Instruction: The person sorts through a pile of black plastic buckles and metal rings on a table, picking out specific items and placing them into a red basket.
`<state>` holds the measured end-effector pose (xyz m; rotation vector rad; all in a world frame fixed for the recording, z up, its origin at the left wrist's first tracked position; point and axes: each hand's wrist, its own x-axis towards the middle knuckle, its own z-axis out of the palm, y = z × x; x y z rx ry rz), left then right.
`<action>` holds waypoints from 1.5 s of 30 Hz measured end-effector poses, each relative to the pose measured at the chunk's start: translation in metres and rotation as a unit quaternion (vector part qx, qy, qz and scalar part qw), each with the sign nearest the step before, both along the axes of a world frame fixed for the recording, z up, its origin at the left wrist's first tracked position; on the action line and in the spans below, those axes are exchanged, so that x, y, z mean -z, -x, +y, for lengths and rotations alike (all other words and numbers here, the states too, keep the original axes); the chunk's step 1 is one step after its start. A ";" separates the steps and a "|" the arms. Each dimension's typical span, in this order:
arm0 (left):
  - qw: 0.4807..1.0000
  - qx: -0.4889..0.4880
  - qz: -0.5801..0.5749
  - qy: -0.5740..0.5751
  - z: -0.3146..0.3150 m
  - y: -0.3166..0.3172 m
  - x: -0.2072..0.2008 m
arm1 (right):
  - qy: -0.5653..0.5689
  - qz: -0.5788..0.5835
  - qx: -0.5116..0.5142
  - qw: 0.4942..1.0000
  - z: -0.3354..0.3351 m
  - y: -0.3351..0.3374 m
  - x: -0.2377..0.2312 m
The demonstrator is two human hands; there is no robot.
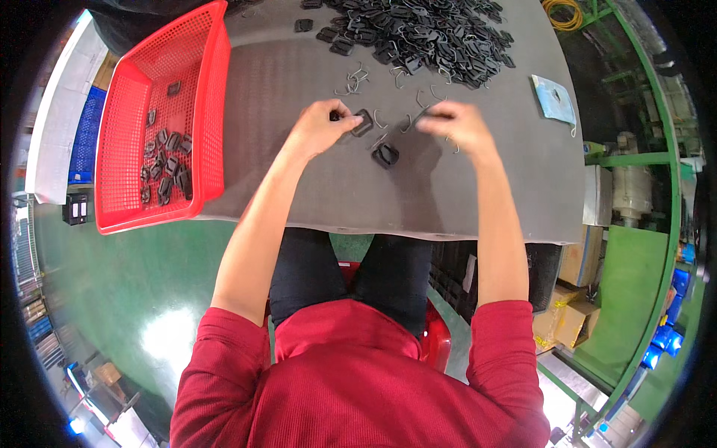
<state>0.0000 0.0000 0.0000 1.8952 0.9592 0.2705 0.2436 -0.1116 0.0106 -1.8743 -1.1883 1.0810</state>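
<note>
My left hand (318, 128) is closed in a pinch on a small black buckle (363, 124) with a rectangular frame, held just above the table. Across from it, my right hand (464, 128) is blurred, with its fingers pressed together; a dark smear shows at the fingertips, too unclear to name. Between the hands another black buckle (385, 155) lies on the table. Loose bent wire hooks (355, 79) are scattered beyond the left hand, and more lie around the right fingertips.
A heap of black buckles (441, 37) covers the far part of the grey table (276, 82). A red perforated basket (212, 149) with several buckles stands at the left. A light blue face mask (553, 100) lies at the right edge. Green metal framing (635, 160) rises beyond.
</note>
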 end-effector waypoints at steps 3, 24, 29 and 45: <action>0.998 -0.047 -0.012 -0.026 -0.004 0.002 -0.002 | 0.052 -0.170 -0.077 0.981 -0.016 0.040 -0.003; 0.896 -0.265 0.218 -0.282 0.007 0.240 -0.068 | -0.231 -0.127 -0.147 0.953 0.117 0.292 -0.107; 0.932 -0.212 0.203 -0.212 -0.013 0.241 -0.085 | -0.356 -0.169 -0.001 0.919 0.081 0.244 -0.084; 0.911 -0.059 -0.056 -0.403 0.014 -0.046 0.035 | -0.225 -0.403 0.024 0.887 0.038 0.054 0.059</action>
